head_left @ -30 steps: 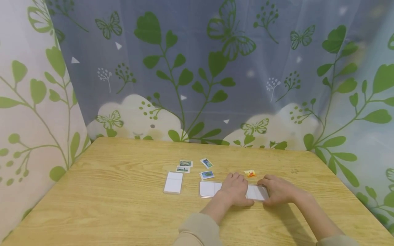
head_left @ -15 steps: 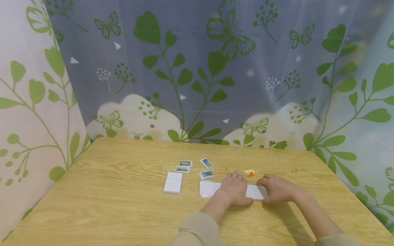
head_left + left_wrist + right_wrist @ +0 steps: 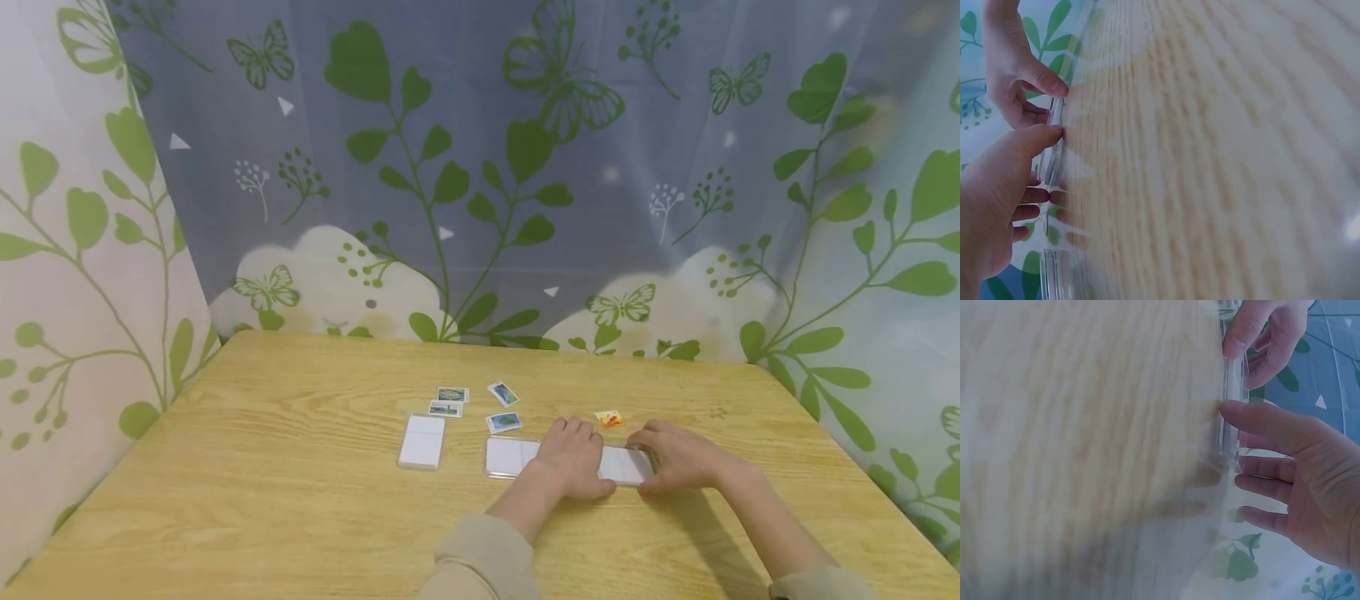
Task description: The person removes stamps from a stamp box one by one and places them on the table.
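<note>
A row of white panels in clear plastic cases (image 3: 512,457) lies on the table in the head view; my left hand hides its middle, so I cannot tell where one case meets another. The left hand (image 3: 568,462) reaches across the row, thumb on the near edge, fingers over the far edge. At the right end, my right hand (image 3: 682,458) grips a case (image 3: 1230,419) between thumb and fingers. Behind the hands lies a yellow-and-red stamp-like card (image 3: 610,418). In the left wrist view, the right hand (image 3: 1019,78) holds the row beyond the left thumb (image 3: 1044,134).
A separate clear case with a white insert (image 3: 422,442) lies left of the row. Several small stamp-like picture cards (image 3: 503,422) are scattered behind the cases, two of them touching or overlapping. Patterned curtains (image 3: 480,167) rise behind the wooden table (image 3: 262,500).
</note>
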Action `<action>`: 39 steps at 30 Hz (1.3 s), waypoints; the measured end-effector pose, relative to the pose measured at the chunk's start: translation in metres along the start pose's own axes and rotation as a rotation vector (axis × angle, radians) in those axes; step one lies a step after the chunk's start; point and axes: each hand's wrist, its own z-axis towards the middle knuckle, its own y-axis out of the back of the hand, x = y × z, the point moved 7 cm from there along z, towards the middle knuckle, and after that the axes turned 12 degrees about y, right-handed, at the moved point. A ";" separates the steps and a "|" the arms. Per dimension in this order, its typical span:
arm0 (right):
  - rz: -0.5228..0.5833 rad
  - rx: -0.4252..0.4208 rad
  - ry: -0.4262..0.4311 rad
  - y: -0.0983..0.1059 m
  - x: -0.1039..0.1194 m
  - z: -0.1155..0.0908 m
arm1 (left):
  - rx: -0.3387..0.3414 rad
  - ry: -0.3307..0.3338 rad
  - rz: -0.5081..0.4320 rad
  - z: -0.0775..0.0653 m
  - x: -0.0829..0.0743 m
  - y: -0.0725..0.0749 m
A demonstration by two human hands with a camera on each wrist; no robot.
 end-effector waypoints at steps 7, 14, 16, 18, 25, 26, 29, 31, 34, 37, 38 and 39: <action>0.003 0.010 0.004 0.000 0.001 0.000 | 0.000 -0.001 -0.008 0.001 0.001 -0.002; -0.011 0.005 0.002 0.001 0.001 0.001 | 0.000 0.002 -0.011 0.002 0.001 -0.002; -0.015 -0.002 -0.001 0.002 0.001 0.001 | 0.001 0.001 -0.014 0.001 0.002 -0.002; -0.014 -0.009 -0.008 0.002 0.001 0.000 | 0.002 -0.001 -0.019 0.000 0.003 -0.001; -0.022 -0.030 0.000 0.006 0.001 -0.001 | -0.027 -0.029 0.017 -0.001 0.004 0.003; -0.025 -0.032 0.008 0.006 0.001 -0.001 | -0.032 -0.034 0.023 -0.001 0.004 0.003; -0.031 -0.036 0.020 0.006 0.002 0.000 | -0.041 -0.043 0.028 0.000 0.004 0.003; -0.048 -0.035 0.014 0.006 0.002 0.001 | -0.041 -0.045 0.027 0.000 0.004 0.002; -0.080 -0.026 -0.005 0.006 0.002 0.002 | -0.041 -0.045 0.026 0.000 0.004 0.002; -0.099 -0.011 -0.020 0.005 0.002 0.003 | -0.038 -0.046 0.030 0.000 0.004 0.001; -0.101 -0.007 -0.021 0.004 0.003 0.003 | -0.036 -0.046 0.032 0.000 0.004 0.001; -0.102 -0.005 -0.023 0.004 0.003 0.004 | -0.034 -0.046 0.033 -0.001 0.005 0.001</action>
